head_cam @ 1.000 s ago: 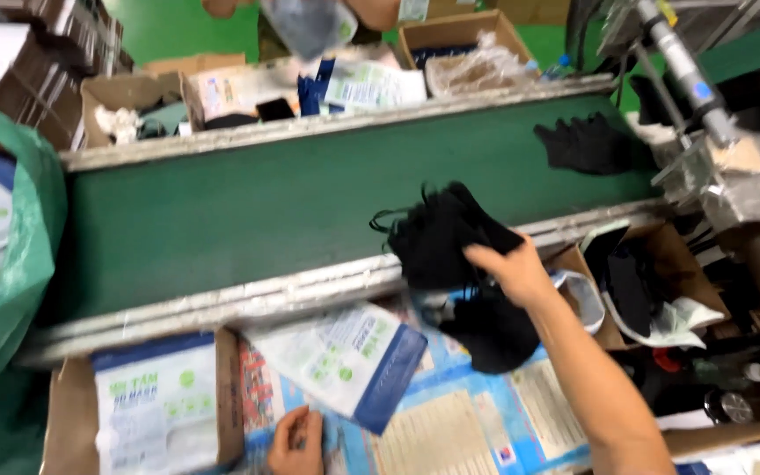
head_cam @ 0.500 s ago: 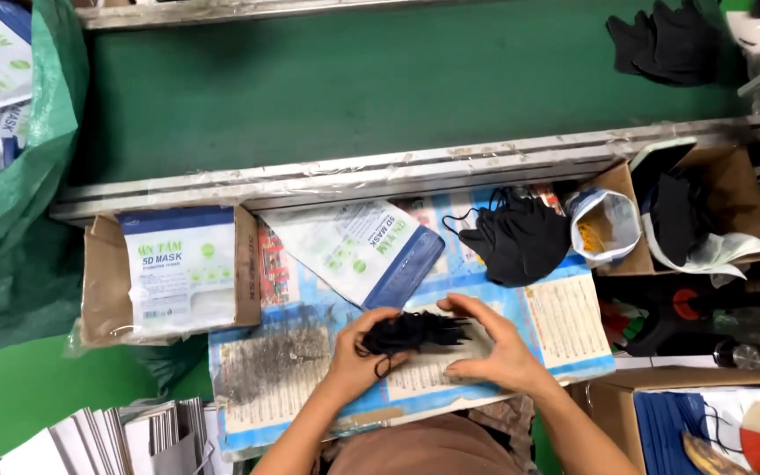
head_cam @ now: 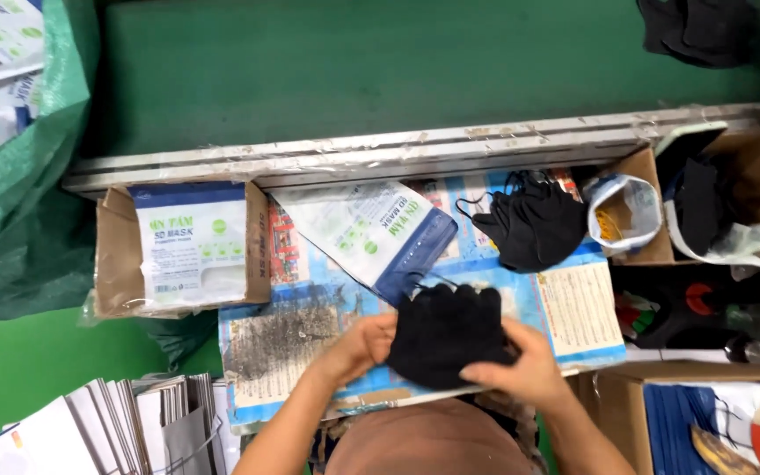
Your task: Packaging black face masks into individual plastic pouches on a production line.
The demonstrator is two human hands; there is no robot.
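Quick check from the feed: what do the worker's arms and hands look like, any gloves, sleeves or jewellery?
Both are bare. The left hand and right hand wear no gloves, and no rings, watch or bracelets show. Both forearms are uncovered down to the bottom edge of the picture, with no sleeve in sight. A brown garment covers the body between them.

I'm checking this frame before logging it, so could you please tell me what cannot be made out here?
- Head view: how many black masks are in the stack; both the left hand and right hand cover its edges.
- Mask pile on the conveyor: cut off by the top edge.
- Contents of the small bag: too small.
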